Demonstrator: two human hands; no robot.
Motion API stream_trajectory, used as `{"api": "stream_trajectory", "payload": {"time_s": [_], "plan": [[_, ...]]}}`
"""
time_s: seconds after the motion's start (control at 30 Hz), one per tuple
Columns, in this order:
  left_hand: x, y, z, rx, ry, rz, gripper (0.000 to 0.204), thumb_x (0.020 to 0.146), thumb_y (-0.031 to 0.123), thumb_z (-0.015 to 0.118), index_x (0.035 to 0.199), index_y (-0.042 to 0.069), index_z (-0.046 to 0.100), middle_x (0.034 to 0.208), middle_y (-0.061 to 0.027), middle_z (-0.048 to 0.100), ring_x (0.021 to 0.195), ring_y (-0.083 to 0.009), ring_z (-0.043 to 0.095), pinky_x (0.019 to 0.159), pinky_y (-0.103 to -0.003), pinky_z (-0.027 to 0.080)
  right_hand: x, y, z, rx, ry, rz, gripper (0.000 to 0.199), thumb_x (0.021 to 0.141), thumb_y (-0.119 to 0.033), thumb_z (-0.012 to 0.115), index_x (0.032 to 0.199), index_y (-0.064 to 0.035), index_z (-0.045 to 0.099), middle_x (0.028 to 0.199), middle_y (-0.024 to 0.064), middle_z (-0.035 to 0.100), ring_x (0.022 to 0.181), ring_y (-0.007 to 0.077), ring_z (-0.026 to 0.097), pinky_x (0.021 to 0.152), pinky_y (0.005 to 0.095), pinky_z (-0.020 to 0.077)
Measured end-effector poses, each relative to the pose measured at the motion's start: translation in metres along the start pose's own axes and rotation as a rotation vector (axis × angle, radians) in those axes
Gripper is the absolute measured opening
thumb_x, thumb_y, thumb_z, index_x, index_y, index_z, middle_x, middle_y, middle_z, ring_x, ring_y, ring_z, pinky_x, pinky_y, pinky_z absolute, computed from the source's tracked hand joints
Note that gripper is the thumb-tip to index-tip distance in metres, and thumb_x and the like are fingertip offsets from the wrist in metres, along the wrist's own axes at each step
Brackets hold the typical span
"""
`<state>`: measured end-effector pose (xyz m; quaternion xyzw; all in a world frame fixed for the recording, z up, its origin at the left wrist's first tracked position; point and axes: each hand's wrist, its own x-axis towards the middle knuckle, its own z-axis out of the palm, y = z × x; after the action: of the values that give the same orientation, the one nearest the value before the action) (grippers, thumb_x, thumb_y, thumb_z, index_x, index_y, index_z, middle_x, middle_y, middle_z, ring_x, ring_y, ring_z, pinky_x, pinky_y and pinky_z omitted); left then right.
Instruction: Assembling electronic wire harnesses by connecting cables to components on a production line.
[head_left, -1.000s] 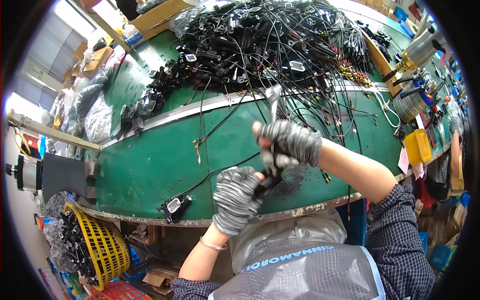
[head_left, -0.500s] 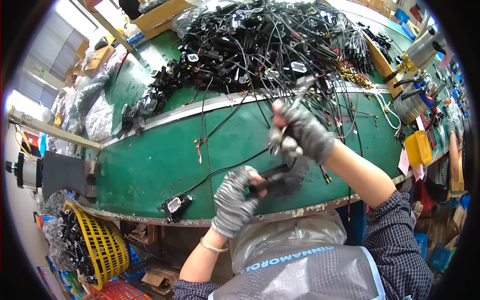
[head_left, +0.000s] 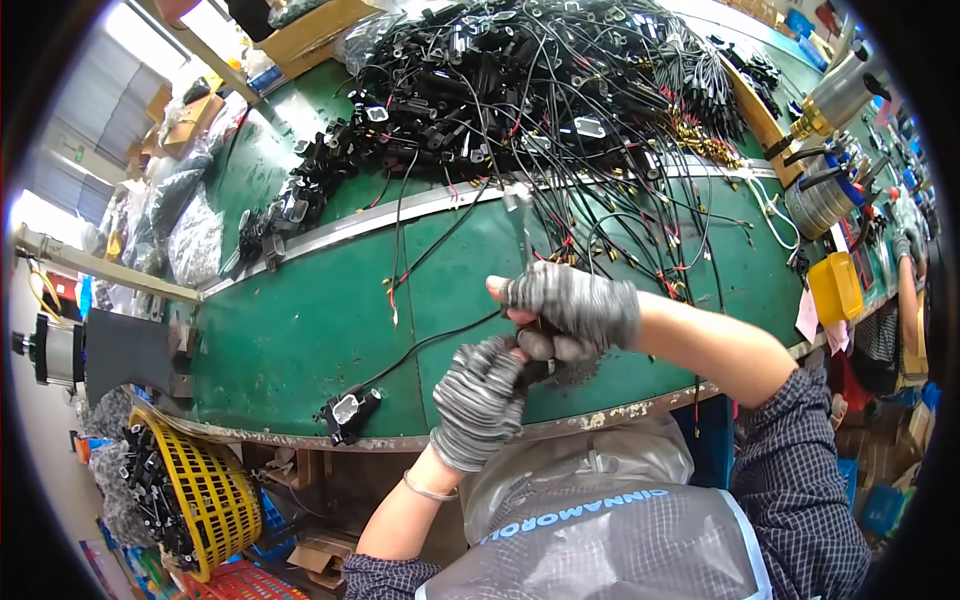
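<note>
My left hand (head_left: 482, 398), in a striped grey glove, is closed on a small black part (head_left: 538, 368) at the near edge of the green table (head_left: 300, 330). My right hand (head_left: 572, 308), gloved the same way, sits just above it, touches the part and grips a slim metal tool (head_left: 522, 225) whose shaft points away from me. A black cable (head_left: 430, 345) runs left from the part to a black housing with a clear window (head_left: 349, 411) lying by the table's front edge.
A big heap of black cables and connectors (head_left: 520, 90) covers the far side of the table. A yellow basket (head_left: 205, 495) with black parts stands low on the left. To the right are a yellow box (head_left: 835, 285), metal cylinders (head_left: 835, 100) and another person's gloved hand (head_left: 908, 245).
My right hand rose and tilted the tool to the right, then came back down onto the part, with the tool shaft now nearly straight. My left hand has barely moved.
</note>
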<state>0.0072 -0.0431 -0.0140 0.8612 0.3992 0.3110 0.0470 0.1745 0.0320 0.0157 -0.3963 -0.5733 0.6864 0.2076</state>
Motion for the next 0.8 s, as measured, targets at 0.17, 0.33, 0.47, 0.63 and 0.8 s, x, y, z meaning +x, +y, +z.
{"api": "stream_trajectory", "payload": {"time_s": [0.17,0.33,0.47,0.63,0.8], "plan": [[-0.006,-0.012,0.010,-0.181,0.033,-0.186,0.032,0.062,-0.002,0.063,0.092,0.002,0.052,0.085,-0.0086,0.058,0.073,-0.0156,0.056,0.062,-0.026,0.047,-0.004,0.006,-0.014,0.504,0.076,0.150,0.040,0.084,-0.042,0.044,0.073,-0.0042,0.049,0.055,0.0065,0.053,0.043,0.0134,0.050,0.039,0.0259,0.0391],[0.008,-0.007,0.002,-0.552,-0.034,-0.654,0.029,0.059,0.003,0.064,0.087,0.005,0.055,0.089,-0.0113,0.056,0.071,-0.0284,0.055,0.063,-0.034,0.046,-0.030,0.019,0.030,0.099,0.270,-0.514,0.038,0.083,-0.043,0.047,0.072,-0.0075,0.049,0.055,0.0062,0.052,0.038,0.0125,0.046,0.031,0.0230,0.0328],[0.009,0.001,0.002,-0.301,0.044,-0.388,0.030,0.059,-0.001,0.063,0.087,0.004,0.054,0.087,-0.0112,0.054,0.070,-0.0272,0.055,0.063,-0.032,0.046,-0.015,0.012,0.031,-0.401,0.448,-0.754,0.043,0.082,-0.047,0.046,0.066,-0.0072,0.049,0.051,0.0066,0.052,0.035,0.0095,0.044,0.030,0.0197,0.0312],[0.001,-0.001,0.008,-0.180,0.078,-0.189,0.032,0.058,-0.006,0.062,0.087,0.004,0.053,0.087,-0.0110,0.053,0.069,-0.0244,0.055,0.061,-0.029,0.047,0.005,-0.007,-0.007,0.447,-0.186,0.493,0.042,0.083,-0.046,0.045,0.065,-0.0076,0.047,0.053,0.0054,0.053,0.033,0.0087,0.042,0.029,0.0201,0.0301],[0.018,-0.001,-0.008,-0.351,0.016,-0.361,0.031,0.057,-0.007,0.061,0.085,0.004,0.054,0.086,-0.0111,0.053,0.072,-0.0252,0.055,0.063,-0.030,0.047,-0.018,-0.020,0.005,0.499,0.246,0.096,0.043,0.083,-0.047,0.043,0.062,-0.0094,0.042,0.052,0.0053,0.053,0.031,0.0082,0.040,0.029,0.0202,0.0288]]}}
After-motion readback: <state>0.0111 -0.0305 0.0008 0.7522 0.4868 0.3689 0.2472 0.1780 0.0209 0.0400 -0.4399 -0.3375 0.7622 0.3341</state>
